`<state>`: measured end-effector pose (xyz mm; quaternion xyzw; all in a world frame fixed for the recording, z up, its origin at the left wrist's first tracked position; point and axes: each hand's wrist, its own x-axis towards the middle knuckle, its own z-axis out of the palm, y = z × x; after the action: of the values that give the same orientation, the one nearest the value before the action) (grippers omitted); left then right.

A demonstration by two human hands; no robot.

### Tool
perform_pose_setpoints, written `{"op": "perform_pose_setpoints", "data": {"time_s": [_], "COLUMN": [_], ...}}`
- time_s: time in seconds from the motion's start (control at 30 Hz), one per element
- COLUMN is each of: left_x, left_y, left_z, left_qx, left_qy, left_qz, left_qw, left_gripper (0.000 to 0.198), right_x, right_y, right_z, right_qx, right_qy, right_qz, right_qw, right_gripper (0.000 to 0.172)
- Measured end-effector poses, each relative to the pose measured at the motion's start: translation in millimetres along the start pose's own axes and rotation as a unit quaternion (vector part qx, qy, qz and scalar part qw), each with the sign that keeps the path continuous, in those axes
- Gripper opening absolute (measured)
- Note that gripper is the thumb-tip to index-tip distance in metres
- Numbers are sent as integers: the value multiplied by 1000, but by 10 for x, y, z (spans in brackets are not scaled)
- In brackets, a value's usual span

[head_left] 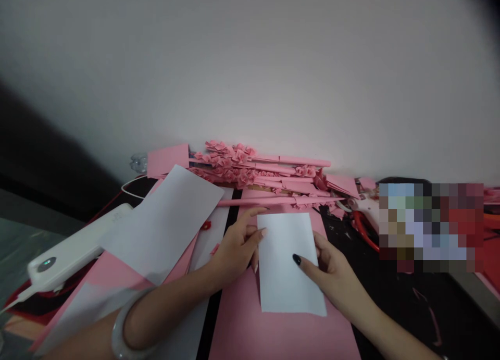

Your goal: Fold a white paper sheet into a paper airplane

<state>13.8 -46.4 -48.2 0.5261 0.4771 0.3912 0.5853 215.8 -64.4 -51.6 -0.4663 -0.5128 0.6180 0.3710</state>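
A white rectangular piece of paper (287,282) is held up over a larger pink sheet (242,329). My left hand (240,245) pinches its left edge near the top, thumb on the front face. On the right edge, my right hand (332,271) grips the paper with the thumb, its nail dark, lying on the front; the other fingers are mostly hidden behind it. Whether the paper is folded or a single layer I cannot tell. A pale bangle (121,331) circles my left wrist.
Left lie a loose white sheet (172,219), more pink paper (125,269) and a white corded device (78,245). Pink paper flowers (230,164) and rolled stems (300,162) line the wall. Red-handled scissors (365,227) rest at right beside a pixelated area.
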Motion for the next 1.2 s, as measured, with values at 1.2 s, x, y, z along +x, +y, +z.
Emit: {"op": "perform_pose_setpoints", "data": {"time_s": [1.2], "left_x": [47], "left_y": [90], "left_z": [-61], "left_qx": [113], "left_qy": [37], "left_qz": [-54], "left_qw": [991], "left_gripper": [32], "right_x": [93], "right_y": [-15], "right_z": [-147], "right_qx": [-129], "right_qy": [20], "right_qz": [-33], "right_qw": [991], "right_gripper": [43]}}
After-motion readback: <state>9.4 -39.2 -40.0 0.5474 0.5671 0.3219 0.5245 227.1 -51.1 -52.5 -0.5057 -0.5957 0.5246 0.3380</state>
